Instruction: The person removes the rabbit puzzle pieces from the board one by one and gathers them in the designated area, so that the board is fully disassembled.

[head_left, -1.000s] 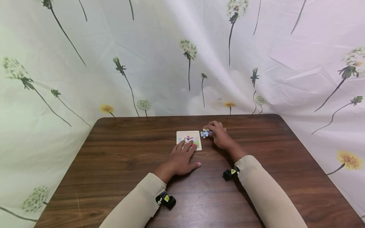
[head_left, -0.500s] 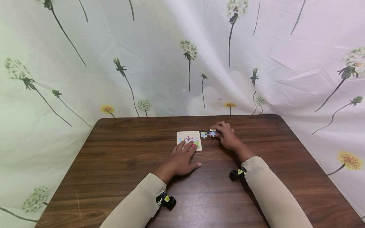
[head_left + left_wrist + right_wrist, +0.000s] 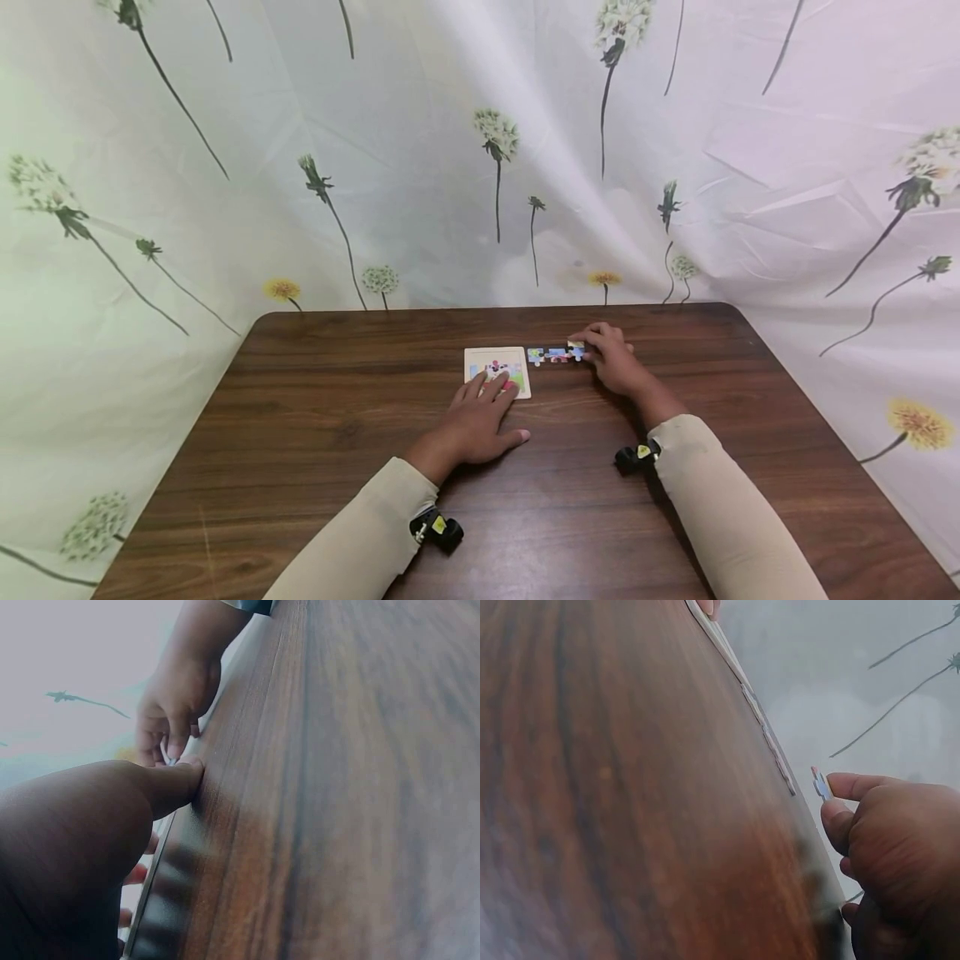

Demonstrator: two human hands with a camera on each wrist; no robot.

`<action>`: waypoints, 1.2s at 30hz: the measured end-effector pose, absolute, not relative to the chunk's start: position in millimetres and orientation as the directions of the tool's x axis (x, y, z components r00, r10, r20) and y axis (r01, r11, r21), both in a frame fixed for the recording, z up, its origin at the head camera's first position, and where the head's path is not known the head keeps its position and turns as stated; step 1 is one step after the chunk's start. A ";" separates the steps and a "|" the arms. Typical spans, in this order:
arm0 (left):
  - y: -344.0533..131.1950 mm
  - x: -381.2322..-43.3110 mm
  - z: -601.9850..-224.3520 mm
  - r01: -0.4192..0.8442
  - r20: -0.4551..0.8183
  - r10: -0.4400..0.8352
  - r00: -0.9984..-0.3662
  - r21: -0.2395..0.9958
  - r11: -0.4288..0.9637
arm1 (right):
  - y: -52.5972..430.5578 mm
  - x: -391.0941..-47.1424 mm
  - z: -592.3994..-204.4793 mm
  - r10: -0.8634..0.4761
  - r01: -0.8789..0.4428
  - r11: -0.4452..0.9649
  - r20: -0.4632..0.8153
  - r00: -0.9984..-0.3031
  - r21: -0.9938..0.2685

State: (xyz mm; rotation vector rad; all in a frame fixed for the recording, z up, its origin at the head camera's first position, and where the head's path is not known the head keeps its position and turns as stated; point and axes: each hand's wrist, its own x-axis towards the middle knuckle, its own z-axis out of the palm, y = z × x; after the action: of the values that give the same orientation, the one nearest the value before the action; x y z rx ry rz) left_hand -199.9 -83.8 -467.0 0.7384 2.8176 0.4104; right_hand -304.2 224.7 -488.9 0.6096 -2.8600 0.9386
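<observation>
My left hand (image 3: 477, 423) lies with spread, straight fingers over the lower part of a square puzzle board (image 3: 497, 353). The board has a pale frame and a colourful cartoon picture, partly hidden by those fingers. To the right of the board, my right hand (image 3: 617, 360) pinches a blue jigsaw piece (image 3: 822, 786) between thumb and index finger, tilted and raised off the tabletop in the right wrist view. Two more jigsaw pieces, a blue-and-yellow one (image 3: 536, 357) and a blue-and-pink one (image 3: 557, 356), lie in a row between the board and this hand.
A brown wood-grain table (image 3: 337, 417) carries everything, its back edge just beyond the board. Behind it hangs a white curtain (image 3: 420, 183) printed with dandelions. Each wrist wears a small black camera (image 3: 442, 531) on a strap.
My right hand has slid rightward along the row, away from the board, uncovering the jigsaw pieces there, and now holds the rightmost piece. My left hand has stayed on the board.
</observation>
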 end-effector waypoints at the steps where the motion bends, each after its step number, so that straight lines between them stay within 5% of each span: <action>1: -83.9 -199.7 -467.0 0.449 -0.120 0.505 -0.855 0.315 0.836 | 225.5 -304.6 -489.4 -0.350 -0.392 0.738 0.185 -0.918 -0.550; 36: -85.1 -201.3 -471.9 0.448 -0.105 0.512 -0.852 0.360 0.819 | 232.7 -301.1 -490.0 -0.341 -0.345 0.748 0.118 -0.933 -0.567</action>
State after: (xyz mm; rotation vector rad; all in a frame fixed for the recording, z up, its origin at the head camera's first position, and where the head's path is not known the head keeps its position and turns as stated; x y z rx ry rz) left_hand -201.3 -85.1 -471.9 0.7484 2.8052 0.4825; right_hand -301.1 232.7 -490.0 0.5743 -2.9308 0.9526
